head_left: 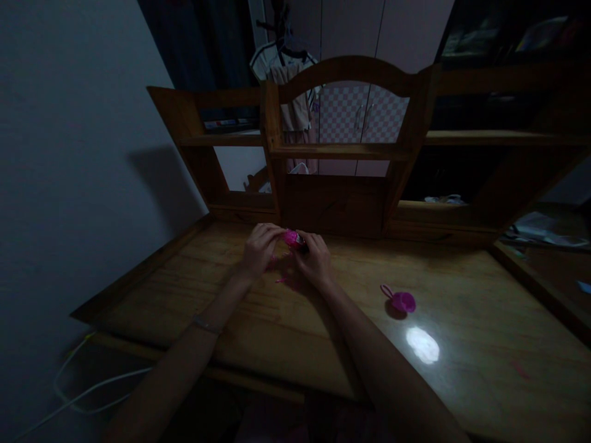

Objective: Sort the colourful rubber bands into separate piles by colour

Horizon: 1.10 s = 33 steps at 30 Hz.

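Holding a small pink item (290, 238) w/ both hands, over the back-middle of the wooden desk (462, 295). L hand (261, 247) has its fingertips closed on the pink end; R hand (314, 257) grips the other, darker end — exact finger placement hard to tell, light's dim. Few thin pink bits (281, 281) on the desk, just by the hands. Purple-pink cup-like pc (403, 301) w/ a loop lies apart, to the R, near a bright glare spot (423, 345). Bracelet (206, 324) on L wrist. Wooden shelf unit (341, 151) stands along the desk's back edge — behind it, hanging clothes (295, 111) + checked cabinet doors (341, 114). White cable (92, 389) bottom L, pale wall (92, 154) above.
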Each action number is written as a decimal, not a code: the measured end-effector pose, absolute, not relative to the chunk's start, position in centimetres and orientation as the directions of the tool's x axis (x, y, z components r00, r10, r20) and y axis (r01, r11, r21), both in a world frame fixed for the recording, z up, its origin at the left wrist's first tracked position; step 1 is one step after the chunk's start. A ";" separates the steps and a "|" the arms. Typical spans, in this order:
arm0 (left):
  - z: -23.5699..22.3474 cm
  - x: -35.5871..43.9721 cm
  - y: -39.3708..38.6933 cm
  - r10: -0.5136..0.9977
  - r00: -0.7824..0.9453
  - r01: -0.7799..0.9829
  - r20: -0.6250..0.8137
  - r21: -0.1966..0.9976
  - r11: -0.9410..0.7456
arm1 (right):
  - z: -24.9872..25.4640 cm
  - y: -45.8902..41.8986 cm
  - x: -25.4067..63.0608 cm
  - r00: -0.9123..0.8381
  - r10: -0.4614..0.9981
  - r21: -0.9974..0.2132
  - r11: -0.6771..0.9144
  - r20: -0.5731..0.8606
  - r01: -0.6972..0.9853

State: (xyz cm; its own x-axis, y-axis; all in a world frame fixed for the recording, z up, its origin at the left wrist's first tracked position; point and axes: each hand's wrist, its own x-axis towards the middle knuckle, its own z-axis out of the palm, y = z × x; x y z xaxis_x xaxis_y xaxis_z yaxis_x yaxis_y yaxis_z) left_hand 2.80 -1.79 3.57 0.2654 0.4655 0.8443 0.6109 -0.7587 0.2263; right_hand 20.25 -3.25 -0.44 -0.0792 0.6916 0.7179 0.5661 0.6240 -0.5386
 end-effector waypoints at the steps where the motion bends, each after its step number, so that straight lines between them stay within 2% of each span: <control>1: 3.6 2.9 -1.9 0.466 0.273 0.604 0.842 0.227 -0.764 | -0.5 -3.2 20.2 -0.073 0.691 -0.540 0.623 0.719 0.566; 7: 3.6 3.3 -2.3 0.501 0.294 0.597 0.814 0.253 -0.761 | -0.5 -3.2 20.3 -0.073 0.693 -0.544 0.623 0.718 0.561; 17: 3.8 2.8 -2.6 0.452 0.315 0.577 0.835 0.210 -0.789 | -0.4 -3.2 20.4 -0.069 0.696 -0.541 0.613 0.715 0.576; 21: 4.2 3.0 -3.2 0.469 0.217 0.599 0.856 0.263 -0.756 | -0.2 -3.3 20.4 -0.053 0.702 -0.553 0.603 0.711 0.575; 25: 4.1 2.4 -2.7 0.532 0.054 0.635 0.845 0.382 -0.671 | -0.1 -3.1 20.8 0.007 0.699 -0.582 0.591 0.716 0.558; 27: 3.4 1.8 -1.6 0.585 0.025 0.647 0.810 0.434 -0.628 | 0.0 -2.8 21.3 0.068 0.687 -0.601 0.579 0.724 0.552; 30: 1.8 1.0 0.4 0.694 0.111 0.673 0.711 0.460 -0.579 | 0.0 -2.2 22.4 0.179 0.659 -0.630 0.549 0.731 0.549; 33: 0.0 1.1 1.5 0.763 0.314 0.691 0.565 0.414 -0.592 | -0.3 -1.7 23.1 0.256 0.639 -0.655 0.524 0.725 0.544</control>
